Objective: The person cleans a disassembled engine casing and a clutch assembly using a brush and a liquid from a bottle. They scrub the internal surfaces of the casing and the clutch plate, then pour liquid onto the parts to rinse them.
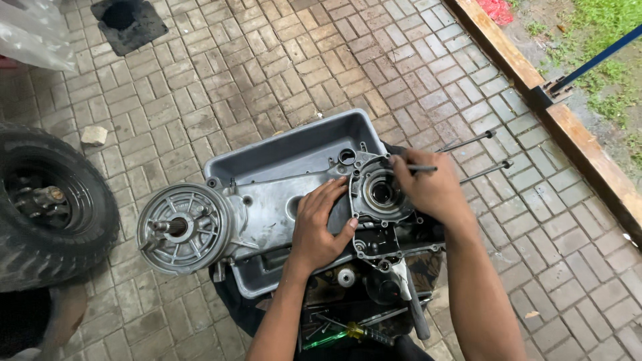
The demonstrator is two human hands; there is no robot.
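The engine crankcase (281, 214), a long grey aluminium casting, lies across a grey metal tray (287, 150) on the brick-paved floor (267, 67), its round clutch drum (182, 228) hanging out past the tray's left edge. The left hand (321, 227) lies flat and spread on the middle of the casting, fingers open, pressing it down. The right hand (428, 187) is closed around a thin metal tool (421, 168), its tip at the rim of the round bearing opening (382, 194).

The casting is only bridging the tray (it is not clamped in any way), so a hard push with the tool could, I judge, rock or slide it, and the heavy drum end might tip toward the floor. A slip of the tip could score the bearing seat or jab the left fingers, which sit just beside the opening. Two long studs (468, 142) jut out to the right, near the right wrist, and could catch it. A green-handled screwdriver (334, 336) and other tools lie on dark cloth (234, 301) below; a tyre (47, 207) stands well apart at left.
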